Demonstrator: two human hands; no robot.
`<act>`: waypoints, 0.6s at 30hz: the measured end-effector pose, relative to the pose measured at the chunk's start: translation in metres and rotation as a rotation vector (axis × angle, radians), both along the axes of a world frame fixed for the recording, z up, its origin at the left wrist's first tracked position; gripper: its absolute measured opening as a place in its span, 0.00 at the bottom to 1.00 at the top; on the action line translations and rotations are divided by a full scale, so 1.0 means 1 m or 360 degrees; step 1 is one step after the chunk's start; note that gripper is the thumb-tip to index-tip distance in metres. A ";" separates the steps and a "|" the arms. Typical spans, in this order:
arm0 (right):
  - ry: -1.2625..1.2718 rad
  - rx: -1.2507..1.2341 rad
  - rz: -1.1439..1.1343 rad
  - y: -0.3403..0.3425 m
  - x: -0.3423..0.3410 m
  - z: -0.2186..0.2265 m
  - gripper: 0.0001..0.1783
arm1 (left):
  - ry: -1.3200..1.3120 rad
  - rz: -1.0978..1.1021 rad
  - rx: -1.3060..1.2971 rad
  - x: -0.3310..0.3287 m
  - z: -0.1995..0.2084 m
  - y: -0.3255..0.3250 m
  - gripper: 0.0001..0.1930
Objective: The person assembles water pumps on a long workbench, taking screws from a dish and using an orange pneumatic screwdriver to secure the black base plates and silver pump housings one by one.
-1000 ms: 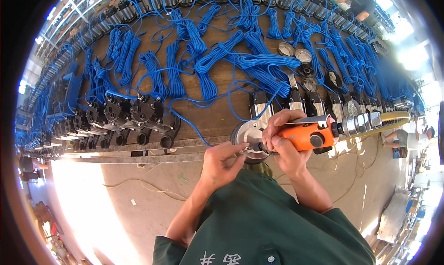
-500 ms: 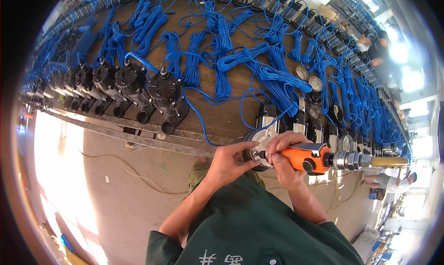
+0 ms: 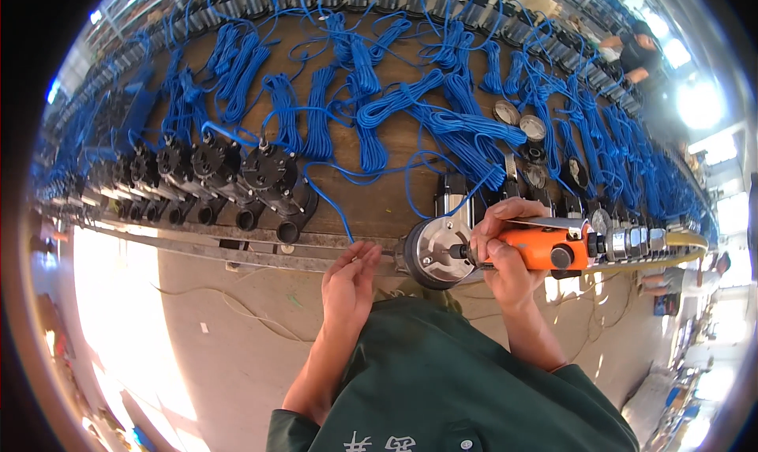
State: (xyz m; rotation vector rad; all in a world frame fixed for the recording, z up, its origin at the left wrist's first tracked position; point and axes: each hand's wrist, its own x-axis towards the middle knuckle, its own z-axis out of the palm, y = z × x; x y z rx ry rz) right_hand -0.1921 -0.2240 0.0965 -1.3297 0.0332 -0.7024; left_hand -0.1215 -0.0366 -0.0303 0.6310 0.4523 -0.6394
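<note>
My right hand (image 3: pixel 509 251) is wrapped around an orange air screwdriver (image 3: pixel 545 249), held level, with metal fittings and a yellow hose at its right end. Its dark bit end points left, at the round metal end face (image 3: pixel 437 251) of a motor unit lying at the bench's front edge. Small screws show on that face, which has a black rim; the silver motor body (image 3: pixel 456 199) reaches back behind it. To the left, apart from the motor, my left hand (image 3: pixel 347 282) is by the bench edge, fingers drawn together. Whatever they may pinch is too small to tell.
Assembled black pumps (image 3: pixel 272 176) stand in a row along the front left edge. Bundles of blue cable (image 3: pixel 403 101) cover the brown bench top (image 3: pixel 371 203). Round metal covers (image 3: pixel 533 127) lie at the right. A co-worker (image 3: pixel 638 57) stands at the far right.
My left hand has left the motor's end face and moved left to the bench edge. The air screwdriver has shifted right with my right hand, and the end face is now uncovered.
</note>
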 end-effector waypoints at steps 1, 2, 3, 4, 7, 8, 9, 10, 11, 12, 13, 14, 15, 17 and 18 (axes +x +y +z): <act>-0.0054 0.0063 -0.0009 -0.001 -0.001 0.000 0.20 | -0.0085 -0.0001 -0.0023 0.000 0.009 0.000 0.16; -0.0107 0.0126 -0.0014 0.000 -0.003 0.002 0.20 | -0.0171 -0.0065 0.0000 -0.001 0.015 0.000 0.17; -0.0156 0.0188 -0.0019 0.002 -0.004 0.004 0.20 | -0.0250 -0.0194 -0.0046 -0.001 0.026 0.000 0.15; -0.0206 0.0247 -0.0065 0.004 -0.004 0.007 0.19 | -0.0328 -0.0326 -0.0093 -0.001 0.041 -0.001 0.14; -0.0337 0.0362 -0.0060 0.008 -0.007 0.015 0.18 | -0.0465 -0.0577 -0.0159 -0.003 0.060 -0.011 0.12; -0.0349 0.0364 -0.0095 0.009 -0.009 0.017 0.18 | -0.0493 -0.0644 -0.0177 -0.005 0.062 -0.017 0.11; -0.0355 0.0312 -0.0081 0.007 -0.011 0.016 0.17 | -0.0517 -0.0730 -0.0213 -0.006 0.063 -0.020 0.10; -0.0360 0.0260 -0.0065 0.005 -0.013 0.014 0.17 | -0.0539 -0.0815 -0.0248 -0.007 0.063 -0.023 0.10; -0.0362 0.0207 -0.0050 0.003 -0.014 0.012 0.17 | -0.0559 -0.0899 -0.0286 -0.008 0.063 -0.027 0.10; -0.0362 0.0203 -0.0073 0.001 -0.016 0.012 0.17 | -0.0588 -0.0947 -0.0276 -0.009 0.067 -0.031 0.10; -0.0369 0.0210 -0.0089 -0.001 -0.017 0.011 0.17 | -0.0600 -0.0967 -0.0269 -0.011 0.068 -0.034 0.10; -0.0374 0.0217 -0.0104 -0.003 -0.019 0.010 0.17 | -0.0609 -0.0987 -0.0262 -0.012 0.069 -0.037 0.10; -0.0379 0.0224 -0.0118 -0.004 -0.020 0.009 0.17 | -0.0618 -0.1006 -0.0256 -0.012 0.070 -0.040 0.10; -0.0385 0.0212 -0.0160 -0.007 -0.025 0.009 0.17 | -0.0637 -0.1047 -0.0220 -0.013 0.073 -0.045 0.10; -0.0386 0.0207 -0.0180 -0.008 -0.027 0.009 0.17 | -0.0645 -0.1067 -0.0201 -0.013 0.074 -0.048 0.10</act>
